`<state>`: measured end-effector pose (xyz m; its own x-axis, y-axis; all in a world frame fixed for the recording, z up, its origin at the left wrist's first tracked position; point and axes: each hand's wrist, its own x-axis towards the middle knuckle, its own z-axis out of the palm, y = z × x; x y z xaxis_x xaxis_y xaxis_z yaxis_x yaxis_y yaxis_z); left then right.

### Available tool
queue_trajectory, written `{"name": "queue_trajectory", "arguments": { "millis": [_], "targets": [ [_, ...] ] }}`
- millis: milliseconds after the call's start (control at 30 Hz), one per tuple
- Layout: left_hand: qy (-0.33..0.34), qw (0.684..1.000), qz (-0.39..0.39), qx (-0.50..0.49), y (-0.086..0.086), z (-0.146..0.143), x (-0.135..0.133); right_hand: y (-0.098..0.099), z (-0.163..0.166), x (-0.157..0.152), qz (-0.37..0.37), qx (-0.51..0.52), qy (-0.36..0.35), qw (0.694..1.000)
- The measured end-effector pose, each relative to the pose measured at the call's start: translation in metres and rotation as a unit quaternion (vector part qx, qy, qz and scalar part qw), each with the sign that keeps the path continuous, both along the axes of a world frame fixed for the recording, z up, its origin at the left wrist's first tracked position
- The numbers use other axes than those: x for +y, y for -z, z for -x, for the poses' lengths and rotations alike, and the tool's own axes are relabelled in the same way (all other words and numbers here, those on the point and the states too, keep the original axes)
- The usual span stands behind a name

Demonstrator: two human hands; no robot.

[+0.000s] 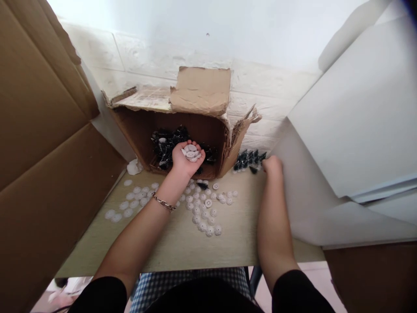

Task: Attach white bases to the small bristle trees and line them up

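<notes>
My left hand point(186, 159) is palm up in front of the torn cardboard box point(137, 126), cupped round a small heap of white round discs point(191, 153). A bracelet point(163, 203) circles that wrist. My right hand point(272, 166) rests further right on the table with its fingers curled, touching a cluster of small black parts point(249, 160); what it grips, if anything, is hidden. More black parts point(167, 145) fill the box lying on its side. Several white discs point(203, 206) lie scattered on the wooden table point(241, 234) between my arms, with another group of discs point(132, 201) to the left.
A big brown cardboard panel point(42, 143) walls off the left side. A white board or box point(358, 126) leans in on the right, over the table's edge. A white brick wall point(267, 82) stands behind the box. My lap in checked cloth point(192, 280) shows below the table's front edge.
</notes>
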<state>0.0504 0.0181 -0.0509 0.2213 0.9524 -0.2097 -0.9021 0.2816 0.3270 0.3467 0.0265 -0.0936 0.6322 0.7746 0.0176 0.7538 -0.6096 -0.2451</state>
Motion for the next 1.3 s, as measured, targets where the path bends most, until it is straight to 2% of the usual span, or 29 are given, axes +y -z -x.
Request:
{"name": "queue_trajectory", "arguments": {
  "millis": [233, 400, 800, 900, 1033, 1133, 1300],
  "targets": [
    [-0.001, 1.000, -0.003, 0.002, 0.000, 0.000, 0.001, 0.009, -0.001, 0.004, 0.074, 0.018, -0.053, 0.996],
    [0.002, 1.000, 0.007, 0.001, 0.000, -0.001, 0.000, 0.015, 0.005, 0.010, 0.119, -0.004, -0.064, 0.991],
    [0.002, 1.000, 0.005, 0.003, 0.002, -0.001, 0.002, 0.008, 0.016, -0.001, 0.264, 0.047, -0.108, 0.957],
    [0.006, 1.000, 0.004, 0.000, 0.002, -0.001, 0.002, 0.008, 0.016, -0.001, 0.240, 0.041, -0.109, 0.964],
    [0.004, 1.000, 0.009, -0.001, 0.001, -0.002, 0.001, 0.001, 0.011, 0.000, 0.143, 0.010, -0.108, 0.984],
    [0.003, 1.000, 0.010, 0.002, 0.001, -0.002, 0.001, -0.005, 0.006, -0.001, 0.062, -0.016, -0.082, 0.995],
    [0.004, 1.000, 0.013, 0.003, 0.001, -0.003, 0.001, -0.007, 0.002, -0.006, -0.032, -0.040, -0.042, 0.998]
  ]
}}
